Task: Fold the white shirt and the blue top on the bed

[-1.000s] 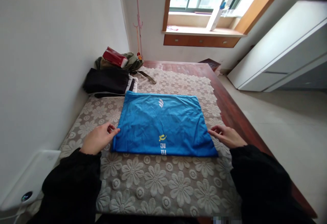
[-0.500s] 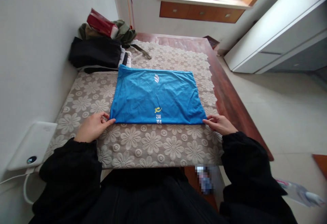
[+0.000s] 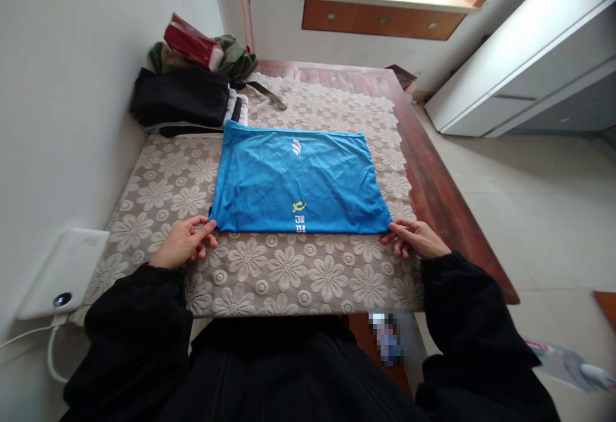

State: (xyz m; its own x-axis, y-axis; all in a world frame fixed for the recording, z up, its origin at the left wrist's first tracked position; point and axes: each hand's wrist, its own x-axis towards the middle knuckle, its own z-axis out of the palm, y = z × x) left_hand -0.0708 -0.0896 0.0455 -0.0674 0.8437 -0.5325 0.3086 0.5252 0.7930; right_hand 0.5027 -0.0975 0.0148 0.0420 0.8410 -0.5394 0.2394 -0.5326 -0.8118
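Hands are on the near corners of the blue shirt — left hand pinching the left corner, right hand pinching the right. Shirt lies flat on the lace cover, long axis running side to side, stretching away from the fingers toward the black pile. Both hands equally close.

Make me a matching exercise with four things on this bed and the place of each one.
Things:
1. blue shirt
2. red book
3. left hand
4. right hand

Places:
a. on the pile of clothes by the wall
b. at the shirt's near right corner
c. flat in the middle of the flowered cover
d. at the shirt's near left corner

Pairs: 1-c, 2-a, 3-d, 4-b
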